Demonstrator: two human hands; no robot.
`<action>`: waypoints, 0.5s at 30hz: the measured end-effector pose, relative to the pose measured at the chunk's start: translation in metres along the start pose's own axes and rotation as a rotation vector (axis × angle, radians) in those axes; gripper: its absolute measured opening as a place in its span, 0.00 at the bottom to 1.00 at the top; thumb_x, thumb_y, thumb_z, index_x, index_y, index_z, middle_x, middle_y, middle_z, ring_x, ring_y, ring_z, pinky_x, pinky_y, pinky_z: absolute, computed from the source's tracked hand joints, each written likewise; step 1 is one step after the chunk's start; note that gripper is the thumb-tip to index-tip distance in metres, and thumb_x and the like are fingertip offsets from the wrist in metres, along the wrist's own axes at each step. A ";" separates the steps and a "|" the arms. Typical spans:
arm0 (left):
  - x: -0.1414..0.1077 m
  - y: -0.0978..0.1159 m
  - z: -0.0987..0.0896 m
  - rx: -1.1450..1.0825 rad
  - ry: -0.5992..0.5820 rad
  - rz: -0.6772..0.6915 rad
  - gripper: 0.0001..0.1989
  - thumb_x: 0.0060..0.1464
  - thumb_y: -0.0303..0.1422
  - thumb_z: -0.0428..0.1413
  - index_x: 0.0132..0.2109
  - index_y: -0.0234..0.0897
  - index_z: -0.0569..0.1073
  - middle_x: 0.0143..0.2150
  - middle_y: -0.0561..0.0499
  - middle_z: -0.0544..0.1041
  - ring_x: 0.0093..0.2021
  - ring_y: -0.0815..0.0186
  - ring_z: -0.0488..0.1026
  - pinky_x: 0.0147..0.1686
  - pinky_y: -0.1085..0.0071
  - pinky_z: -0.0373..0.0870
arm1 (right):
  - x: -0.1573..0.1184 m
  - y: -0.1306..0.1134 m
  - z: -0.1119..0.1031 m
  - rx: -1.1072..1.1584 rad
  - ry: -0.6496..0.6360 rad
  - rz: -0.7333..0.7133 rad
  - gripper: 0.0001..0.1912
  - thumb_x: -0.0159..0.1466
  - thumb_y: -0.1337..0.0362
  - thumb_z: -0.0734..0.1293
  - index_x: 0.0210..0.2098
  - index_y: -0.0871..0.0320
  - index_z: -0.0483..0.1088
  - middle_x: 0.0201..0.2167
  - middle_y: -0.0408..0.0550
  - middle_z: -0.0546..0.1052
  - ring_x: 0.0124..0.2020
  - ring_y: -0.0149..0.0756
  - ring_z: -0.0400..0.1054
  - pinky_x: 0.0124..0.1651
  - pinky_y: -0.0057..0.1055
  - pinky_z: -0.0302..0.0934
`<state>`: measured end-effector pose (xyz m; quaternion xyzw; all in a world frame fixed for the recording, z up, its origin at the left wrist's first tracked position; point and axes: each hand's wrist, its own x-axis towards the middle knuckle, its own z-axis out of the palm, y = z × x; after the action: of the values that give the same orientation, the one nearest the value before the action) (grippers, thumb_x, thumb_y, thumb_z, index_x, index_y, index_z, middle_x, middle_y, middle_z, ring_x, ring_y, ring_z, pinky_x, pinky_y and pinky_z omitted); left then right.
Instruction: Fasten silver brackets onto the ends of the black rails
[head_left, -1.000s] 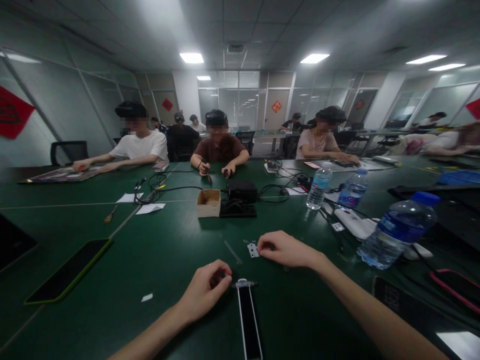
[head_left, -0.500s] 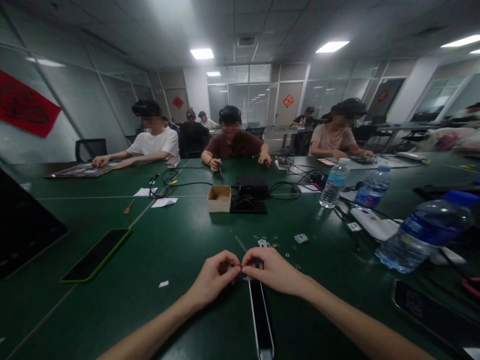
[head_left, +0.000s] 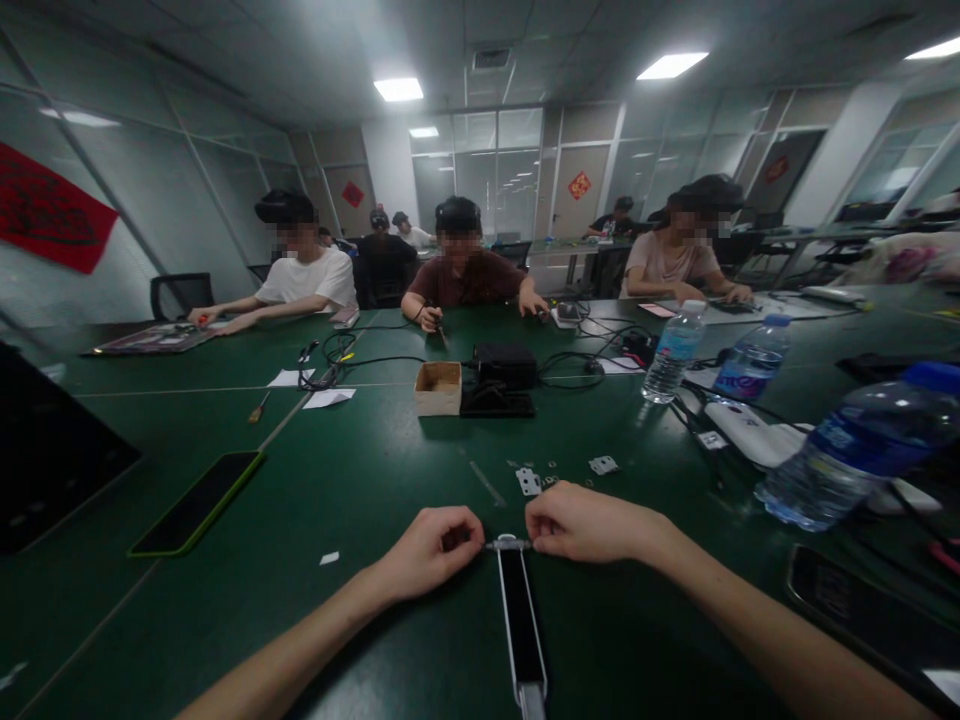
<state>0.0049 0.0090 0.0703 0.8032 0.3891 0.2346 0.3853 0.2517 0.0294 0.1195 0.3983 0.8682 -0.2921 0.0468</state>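
Observation:
In the head view a long, narrow black bar with a silver frame [head_left: 521,620] lies lengthwise on the green table before me. Across its far end runs a short, thin greyish strip [head_left: 511,545]; its exact kind is too small to make out. My left hand [head_left: 435,548] pinches the strip's left end between thumb and fingertips. At the opposite end my right hand [head_left: 581,522] is closed in a pinch, its fingertips partly hidden. Just beyond lie flat metal plates with holes [head_left: 529,482], several small rings [head_left: 552,464] and a clear strip [head_left: 487,484].
A green-edged phone [head_left: 196,504] lies left, another phone [head_left: 847,610] right. An open cardboard box [head_left: 439,390] stands ahead beside a black device [head_left: 505,367]. Water bottles [head_left: 862,445] and cables line the right. Co-workers [head_left: 469,265] sit across the table.
My hands have drawn apart, the right one moving rightward, so the thin strip shows between them across the bar's far end. The view has shifted slightly.

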 end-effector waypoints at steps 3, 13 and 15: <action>0.000 -0.002 -0.001 0.035 -0.011 0.005 0.06 0.56 0.28 0.52 0.36 0.33 0.74 0.31 0.53 0.74 0.28 0.70 0.66 0.28 0.77 0.61 | 0.002 -0.003 0.000 -0.007 0.003 -0.025 0.07 0.62 0.65 0.63 0.35 0.60 0.73 0.30 0.44 0.74 0.30 0.32 0.67 0.33 0.27 0.57; 0.000 -0.001 0.001 0.053 0.011 -0.017 0.05 0.53 0.26 0.52 0.36 0.34 0.72 0.31 0.53 0.72 0.27 0.71 0.66 0.27 0.77 0.61 | 0.001 -0.008 -0.002 -0.014 -0.025 -0.001 0.06 0.61 0.67 0.63 0.34 0.60 0.72 0.29 0.44 0.74 0.28 0.31 0.65 0.28 0.24 0.54; -0.001 0.002 -0.001 0.051 -0.003 -0.040 0.03 0.51 0.26 0.53 0.35 0.34 0.70 0.29 0.55 0.69 0.26 0.71 0.64 0.25 0.78 0.60 | 0.001 -0.006 -0.002 -0.019 -0.021 -0.005 0.06 0.61 0.66 0.63 0.35 0.60 0.72 0.30 0.45 0.74 0.28 0.31 0.65 0.28 0.25 0.54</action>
<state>0.0047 0.0079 0.0727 0.8050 0.4105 0.2156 0.3701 0.2472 0.0283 0.1235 0.3924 0.8714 -0.2884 0.0589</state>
